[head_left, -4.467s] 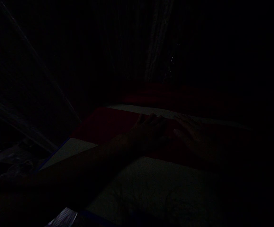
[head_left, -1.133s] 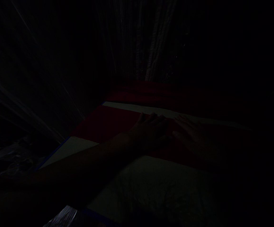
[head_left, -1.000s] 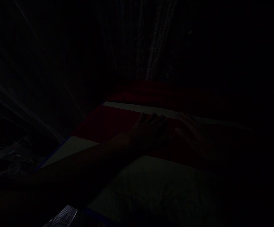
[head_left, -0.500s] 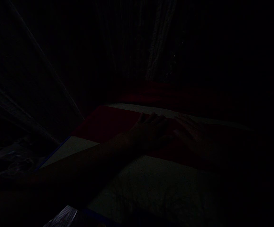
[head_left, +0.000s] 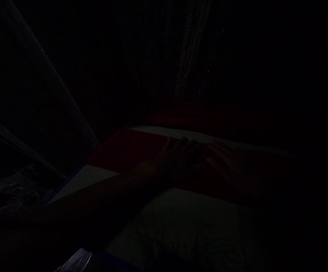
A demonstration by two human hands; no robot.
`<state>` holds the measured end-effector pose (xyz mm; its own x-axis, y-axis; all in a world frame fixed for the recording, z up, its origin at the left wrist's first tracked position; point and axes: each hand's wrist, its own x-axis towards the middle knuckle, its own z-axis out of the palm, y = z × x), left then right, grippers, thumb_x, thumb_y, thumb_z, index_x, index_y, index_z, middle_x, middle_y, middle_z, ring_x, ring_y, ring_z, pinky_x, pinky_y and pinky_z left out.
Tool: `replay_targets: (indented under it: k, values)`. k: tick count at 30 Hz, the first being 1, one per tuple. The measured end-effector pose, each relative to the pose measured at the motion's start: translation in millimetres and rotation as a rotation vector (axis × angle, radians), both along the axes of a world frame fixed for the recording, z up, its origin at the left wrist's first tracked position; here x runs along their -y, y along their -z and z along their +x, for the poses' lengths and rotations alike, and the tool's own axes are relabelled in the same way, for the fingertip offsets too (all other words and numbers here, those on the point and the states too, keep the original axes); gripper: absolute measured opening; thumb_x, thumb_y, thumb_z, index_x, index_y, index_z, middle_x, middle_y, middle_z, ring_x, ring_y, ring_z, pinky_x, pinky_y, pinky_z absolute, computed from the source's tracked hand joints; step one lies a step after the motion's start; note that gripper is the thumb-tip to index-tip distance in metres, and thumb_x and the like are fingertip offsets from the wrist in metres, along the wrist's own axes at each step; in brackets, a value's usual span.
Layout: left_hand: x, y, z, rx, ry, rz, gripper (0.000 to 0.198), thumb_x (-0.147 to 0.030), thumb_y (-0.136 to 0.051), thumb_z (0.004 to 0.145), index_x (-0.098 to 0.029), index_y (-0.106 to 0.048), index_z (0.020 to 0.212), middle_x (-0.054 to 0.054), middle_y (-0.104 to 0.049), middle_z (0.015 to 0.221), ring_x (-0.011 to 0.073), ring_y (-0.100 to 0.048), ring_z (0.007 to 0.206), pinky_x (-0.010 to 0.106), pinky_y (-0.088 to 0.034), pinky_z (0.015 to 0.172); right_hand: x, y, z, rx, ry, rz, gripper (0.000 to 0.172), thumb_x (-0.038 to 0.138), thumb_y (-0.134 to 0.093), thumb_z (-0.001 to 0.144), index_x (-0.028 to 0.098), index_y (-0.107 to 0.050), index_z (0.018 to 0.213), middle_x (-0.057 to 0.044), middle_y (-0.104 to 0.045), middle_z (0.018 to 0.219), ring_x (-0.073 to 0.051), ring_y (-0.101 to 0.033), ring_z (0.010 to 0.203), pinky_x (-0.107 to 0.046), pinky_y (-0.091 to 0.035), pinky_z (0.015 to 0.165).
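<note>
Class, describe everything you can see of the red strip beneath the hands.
The red strip is dark, plain and perhaps cloth; gloom hides its texture. It looks flat, with the pale surface showing along its near and far sides. Its left end slants; its right end fades into darkness. The left hand lies spread on it, fingertips near the far edge. The right hand is over it too; contact is unclear.

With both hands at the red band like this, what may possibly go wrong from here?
The light is very dim, so a crease in the red band might go unnoticed. The right hand fades into shadow, so its contact could be misjudged. If the red band is loose, the spread left hand might drag it askew.
</note>
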<state>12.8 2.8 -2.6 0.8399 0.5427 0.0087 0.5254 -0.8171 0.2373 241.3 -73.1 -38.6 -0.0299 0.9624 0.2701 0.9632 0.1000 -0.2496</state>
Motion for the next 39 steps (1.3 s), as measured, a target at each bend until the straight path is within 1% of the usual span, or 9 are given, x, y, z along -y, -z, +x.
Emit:
replay_targets:
  k: [6, 10, 14, 19, 23, 27, 31, 35, 39]
  values:
    - [1.7, -0.8, -0.1, -0.014, -0.002, -0.003, 0.081, -0.070, -0.022, 0.104, -0.019, -0.021, 0.168, 0.005, -0.012, 0.175, 0.0339, -0.006, 0.164, 0.067, -0.005, 0.129, 0.0, 2.3, 2.1, -0.009, 0.021, 0.063, 0.073, 0.068, -0.029, 0.103, 0.023, -0.045, 0.159, -0.004, -0.032, 0.166, -0.028, -0.030, 0.155, -0.058, -0.027, 0.127]
    - [1.8, -0.3, 0.2, 0.005, -0.002, 0.004, 0.082, -0.071, -0.022, 0.103, -0.020, -0.021, 0.168, 0.004, -0.013, 0.175, 0.0336, -0.008, 0.164, 0.067, -0.005, 0.129, 0.3, 3.9, 4.5, 0.030, -0.022, -0.005, 0.072, 0.069, -0.028, 0.103, 0.023, -0.047, 0.156, -0.003, -0.035, 0.165, -0.028, -0.032, 0.154, -0.061, -0.024, 0.127]
    - [2.9, -4.2, -0.6, -0.022, -0.011, -0.027, 0.082, -0.071, -0.025, 0.103, -0.020, -0.020, 0.168, 0.004, -0.011, 0.175, 0.0329, -0.004, 0.164, 0.067, -0.004, 0.129, 0.1, 2.9, 4.9, 0.026, -0.012, 0.067, 0.072, 0.068, -0.028, 0.104, 0.023, -0.043, 0.159, -0.003, -0.030, 0.167, -0.027, -0.028, 0.156, -0.058, -0.026, 0.127]
    - [3.3, -3.4, -0.4, -0.003, -0.007, -0.006, 0.081, -0.071, -0.024, 0.104, -0.022, -0.020, 0.168, 0.004, -0.012, 0.175, 0.0331, -0.007, 0.164, 0.067, -0.004, 0.129, -0.4, 4.1, 3.6, 0.020, -0.032, -0.005, 0.073, 0.070, -0.028, 0.103, 0.023, -0.047, 0.157, -0.003, -0.034, 0.165, -0.028, -0.031, 0.155, -0.062, -0.023, 0.127]
    - [2.2, -0.5, 0.4, 0.001, -0.005, -0.001, 0.082, -0.072, -0.024, 0.103, -0.022, -0.021, 0.168, 0.004, -0.012, 0.175, 0.0340, -0.006, 0.164, 0.068, -0.004, 0.128, 0.3, 3.9, 3.4, -0.006, -0.001, 0.063, 0.073, 0.069, -0.027, 0.104, 0.024, -0.044, 0.159, -0.001, -0.029, 0.168, -0.025, -0.027, 0.157, -0.057, -0.026, 0.128]
    - [2.0, -1.4, 0.4, -0.015, -0.002, -0.005, 0.081, -0.072, -0.021, 0.103, -0.023, -0.021, 0.168, 0.003, -0.011, 0.175, 0.0342, -0.006, 0.164, 0.067, -0.004, 0.129, 0.1, 4.3, 4.5, -0.002, -0.015, -0.029, 0.074, 0.071, -0.029, 0.102, 0.025, -0.045, 0.157, -0.001, -0.033, 0.165, -0.027, -0.031, 0.155, -0.061, -0.022, 0.128]
    - [2.3, -1.8, 0.4, -0.026, -0.008, 0.009, 0.083, -0.072, -0.022, 0.103, -0.021, -0.020, 0.168, 0.004, -0.011, 0.175, 0.0341, -0.005, 0.164, 0.068, -0.004, 0.128, -2.1, 5.3, 5.1, -0.006, -0.025, 0.091, 0.073, 0.070, -0.029, 0.103, 0.023, -0.044, 0.158, -0.001, -0.030, 0.167, -0.025, -0.028, 0.156, -0.056, -0.026, 0.128]
    - [3.2, -3.1, 0.1, -0.033, -0.011, -0.003, 0.081, -0.071, -0.022, 0.103, -0.022, -0.020, 0.168, 0.003, -0.010, 0.175, 0.0334, -0.004, 0.164, 0.067, -0.004, 0.129, -2.7, 5.3, 3.9, 0.007, -0.036, 0.002, 0.074, 0.070, -0.028, 0.103, 0.022, -0.047, 0.155, -0.004, -0.035, 0.165, -0.027, -0.031, 0.155, -0.061, -0.022, 0.128]
    - [4.0, -4.5, -0.8, -0.031, -0.010, -0.003, 0.082, -0.071, -0.024, 0.103, -0.021, -0.019, 0.168, 0.003, -0.009, 0.175, 0.0338, -0.003, 0.164, 0.067, -0.004, 0.129, -1.0, 2.2, 1.2, -0.015, -0.017, 0.066, 0.072, 0.068, -0.027, 0.104, 0.023, -0.044, 0.158, -0.003, -0.031, 0.167, -0.026, -0.029, 0.156, -0.058, -0.025, 0.128]
